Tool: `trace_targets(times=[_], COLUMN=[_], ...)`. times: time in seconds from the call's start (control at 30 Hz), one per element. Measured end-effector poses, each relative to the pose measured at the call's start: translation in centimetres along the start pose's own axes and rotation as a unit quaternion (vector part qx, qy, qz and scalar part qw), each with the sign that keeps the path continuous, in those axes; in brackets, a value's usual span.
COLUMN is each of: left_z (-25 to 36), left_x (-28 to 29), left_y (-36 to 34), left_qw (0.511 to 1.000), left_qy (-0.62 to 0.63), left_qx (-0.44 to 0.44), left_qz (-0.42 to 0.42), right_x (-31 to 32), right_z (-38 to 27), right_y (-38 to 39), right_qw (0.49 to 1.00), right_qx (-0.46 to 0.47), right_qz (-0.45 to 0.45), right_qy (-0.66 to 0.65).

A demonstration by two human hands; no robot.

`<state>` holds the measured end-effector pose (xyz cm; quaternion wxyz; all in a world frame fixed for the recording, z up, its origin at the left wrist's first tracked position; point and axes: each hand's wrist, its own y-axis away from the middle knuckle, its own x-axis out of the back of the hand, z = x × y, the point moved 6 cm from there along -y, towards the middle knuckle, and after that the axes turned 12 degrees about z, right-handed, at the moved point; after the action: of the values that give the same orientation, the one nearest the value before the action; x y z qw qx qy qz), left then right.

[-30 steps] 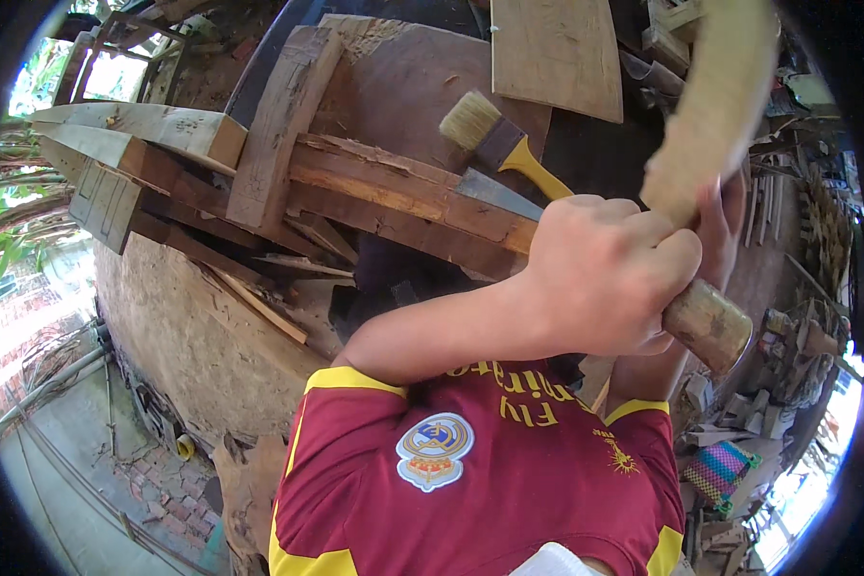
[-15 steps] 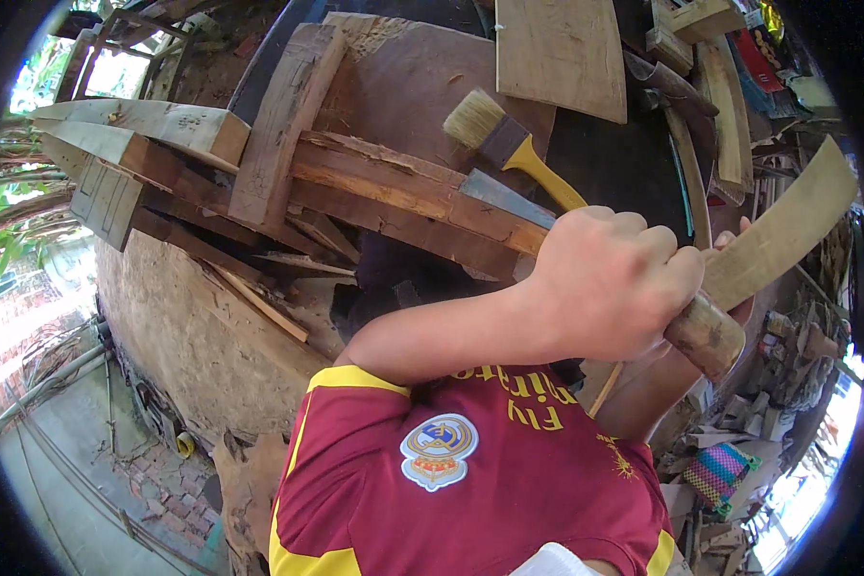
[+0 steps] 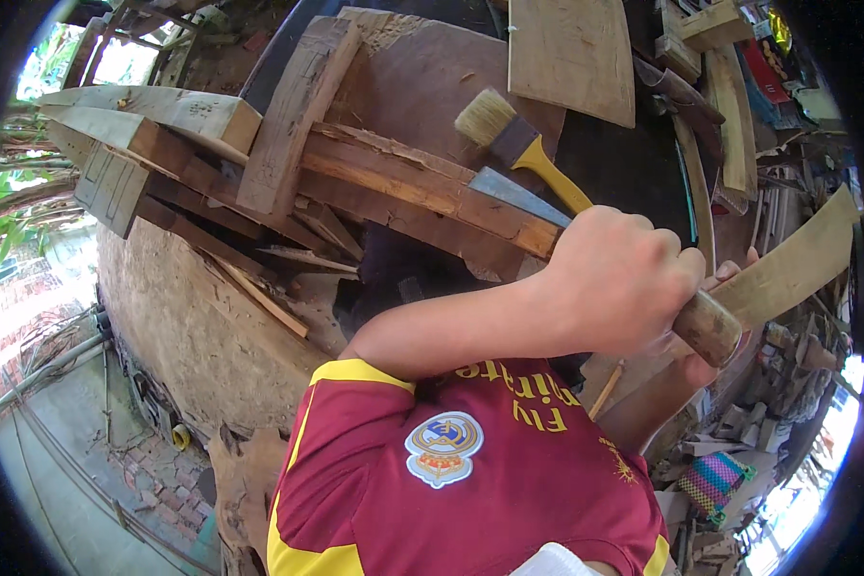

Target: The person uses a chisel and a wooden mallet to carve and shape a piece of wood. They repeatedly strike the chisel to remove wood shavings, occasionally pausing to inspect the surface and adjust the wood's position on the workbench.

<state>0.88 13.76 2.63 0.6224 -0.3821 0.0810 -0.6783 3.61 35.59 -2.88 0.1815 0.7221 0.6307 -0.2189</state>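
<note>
Closest in: my maroon shirt [image 3: 538, 490] with yellow trim, at the bottom of view. Above it, my left forearm crosses rightward.

Left hand [image 3: 629, 278]: fingers curled tight around a wooden handle [image 3: 708, 328]. Butt end sticks out of the fist, lower right. On the other side of the fist, roughly in line, a metal blade [image 3: 516, 192] lies over the beam [image 3: 408, 182]. My fist hides the join, so can't confirm they're one tool.

Right hand [image 3: 698, 371]: mostly behind the handle and the curved wood [image 3: 802, 254]. Fingers wrapped on that wood, tips showing above its upper edge. The near end of the wood sits right by the handle butt; can't tell if they touch. Its far end points up and right.

Beam is mid-view, running from the left down toward my left hand, which covers its near end. Splintered along the top edge. Brush [image 3: 516, 144], yellow handle, lies just past the blade, bristles up-left.

Cross block [image 3: 298, 120] lies across the beam's left part. Pale timbers [image 3: 178, 120] beyond it, tapering left. Flat board [image 3: 571, 58] at the top.

Right side, low: woven basket [image 3: 715, 485] among wood scraps. Far lower left: brick paving [image 3: 168, 485].
</note>
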Motion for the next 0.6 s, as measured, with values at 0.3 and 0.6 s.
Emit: trace_targets(times=[0.3, 0.6], left_z=[-0.2, -0.5], left_x=[-1.4, -2.7], left_y=[-0.5, -0.1], left_qw=[0.99, 0.97], left_qy=[-0.017, -0.011], left_qx=[0.034, 0.018], left_qz=[-0.133, -0.241], right_x=[2.4, 2.0], right_z=[0.4, 0.0], right_y=[0.6, 1.4], right_qw=[0.997, 0.973], right_qx=[0.033, 0.114], right_qz=[0.042, 0.01], right_qy=[0.047, 0.202])
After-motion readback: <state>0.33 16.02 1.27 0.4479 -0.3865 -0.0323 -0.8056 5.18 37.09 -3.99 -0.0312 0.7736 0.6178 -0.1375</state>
